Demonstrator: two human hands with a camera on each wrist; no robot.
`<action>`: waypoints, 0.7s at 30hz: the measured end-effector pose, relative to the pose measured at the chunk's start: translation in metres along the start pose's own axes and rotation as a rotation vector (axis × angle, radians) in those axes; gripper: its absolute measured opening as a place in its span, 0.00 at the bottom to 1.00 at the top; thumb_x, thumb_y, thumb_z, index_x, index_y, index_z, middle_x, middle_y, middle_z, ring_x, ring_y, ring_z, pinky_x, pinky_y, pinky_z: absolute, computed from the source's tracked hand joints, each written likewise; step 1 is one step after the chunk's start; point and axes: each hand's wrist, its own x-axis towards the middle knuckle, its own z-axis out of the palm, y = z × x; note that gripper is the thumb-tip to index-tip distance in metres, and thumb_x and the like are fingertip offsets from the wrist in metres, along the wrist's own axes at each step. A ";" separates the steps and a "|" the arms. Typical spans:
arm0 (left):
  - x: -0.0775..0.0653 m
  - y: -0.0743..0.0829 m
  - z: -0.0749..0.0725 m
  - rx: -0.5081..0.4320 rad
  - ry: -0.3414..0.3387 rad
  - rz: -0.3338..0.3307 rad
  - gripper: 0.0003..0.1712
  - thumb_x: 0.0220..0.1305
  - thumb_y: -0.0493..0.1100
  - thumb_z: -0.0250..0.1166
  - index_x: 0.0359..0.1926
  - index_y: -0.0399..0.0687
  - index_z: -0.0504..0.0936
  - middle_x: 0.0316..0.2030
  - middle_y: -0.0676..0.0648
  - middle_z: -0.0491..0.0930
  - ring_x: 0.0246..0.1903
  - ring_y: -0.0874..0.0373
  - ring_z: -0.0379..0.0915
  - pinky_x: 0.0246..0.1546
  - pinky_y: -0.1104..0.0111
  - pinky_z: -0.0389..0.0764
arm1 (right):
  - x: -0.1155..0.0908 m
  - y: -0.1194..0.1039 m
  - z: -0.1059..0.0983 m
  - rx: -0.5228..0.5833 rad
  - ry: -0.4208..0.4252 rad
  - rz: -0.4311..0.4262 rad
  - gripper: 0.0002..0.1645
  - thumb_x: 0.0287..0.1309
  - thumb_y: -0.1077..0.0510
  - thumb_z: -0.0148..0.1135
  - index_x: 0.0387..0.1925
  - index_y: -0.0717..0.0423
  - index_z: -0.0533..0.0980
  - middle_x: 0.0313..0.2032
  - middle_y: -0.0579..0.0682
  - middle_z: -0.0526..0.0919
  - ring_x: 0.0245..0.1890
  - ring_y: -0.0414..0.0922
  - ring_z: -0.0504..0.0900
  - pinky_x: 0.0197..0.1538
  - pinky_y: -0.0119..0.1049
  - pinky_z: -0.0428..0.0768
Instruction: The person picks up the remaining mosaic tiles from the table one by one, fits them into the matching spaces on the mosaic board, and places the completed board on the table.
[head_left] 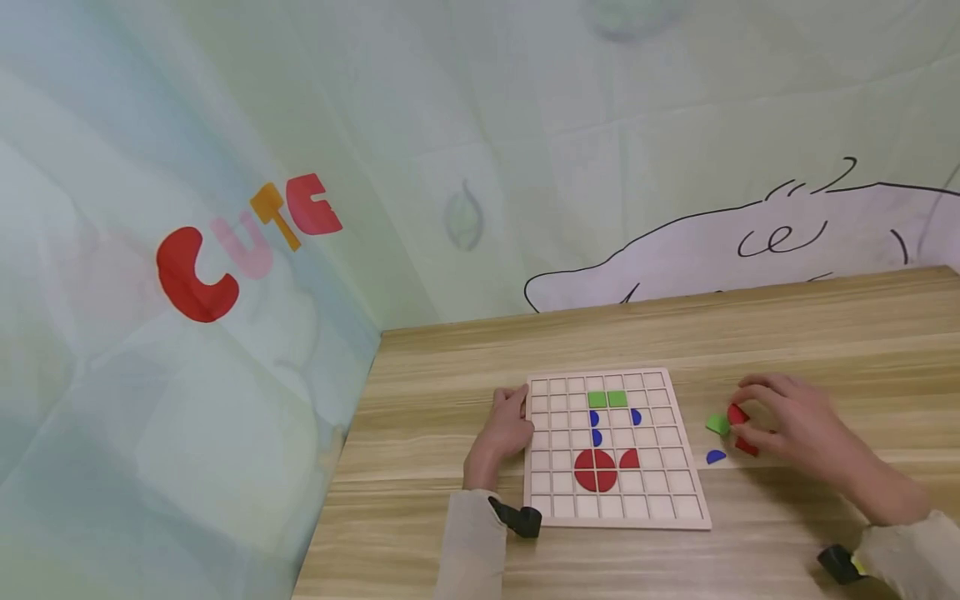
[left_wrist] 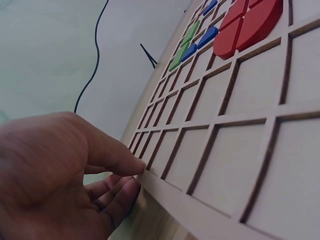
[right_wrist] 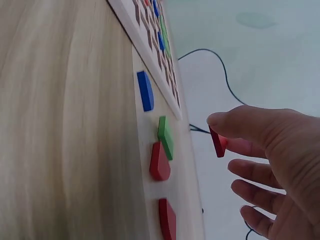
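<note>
A square wooden grid board lies on the table, and my left hand grips its left edge. In the left wrist view that hand's thumb rests at the rim, with the other fingers lower down beside it. My right hand is raised to the right of the board, pinching a red piece between thumb and finger. Below it on the table lie a blue half-disc, a green square and two red pieces, the nearer red one partly cut off by the right wrist frame.
On the board, red quarter-discs form a circle, with another red quarter-disc beside it. Two green squares and three blue half-discs sit farther up the grid. A printed cloth hangs behind the wooden table.
</note>
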 end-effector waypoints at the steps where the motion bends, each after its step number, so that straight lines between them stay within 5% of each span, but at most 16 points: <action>1: 0.000 0.000 0.000 0.001 -0.001 -0.002 0.40 0.57 0.29 0.49 0.73 0.43 0.56 0.62 0.40 0.57 0.59 0.49 0.60 0.58 0.58 0.63 | 0.001 -0.002 0.000 0.003 0.014 -0.019 0.23 0.28 0.59 0.80 0.33 0.56 0.80 0.42 0.59 0.80 0.42 0.59 0.76 0.42 0.56 0.71; 9: 0.001 0.001 0.000 0.014 0.000 0.004 0.40 0.57 0.29 0.50 0.73 0.42 0.56 0.62 0.40 0.58 0.59 0.49 0.60 0.59 0.57 0.63 | 0.010 -0.018 0.004 0.017 0.080 -0.143 0.24 0.25 0.61 0.78 0.32 0.52 0.79 0.41 0.55 0.80 0.43 0.56 0.76 0.43 0.54 0.70; 21: -0.001 0.003 -0.002 0.010 -0.007 -0.024 0.40 0.57 0.28 0.50 0.73 0.44 0.56 0.63 0.40 0.57 0.60 0.48 0.60 0.60 0.56 0.63 | 0.016 -0.044 0.009 0.031 0.034 -0.145 0.23 0.28 0.60 0.79 0.33 0.51 0.79 0.42 0.53 0.80 0.44 0.53 0.75 0.45 0.53 0.68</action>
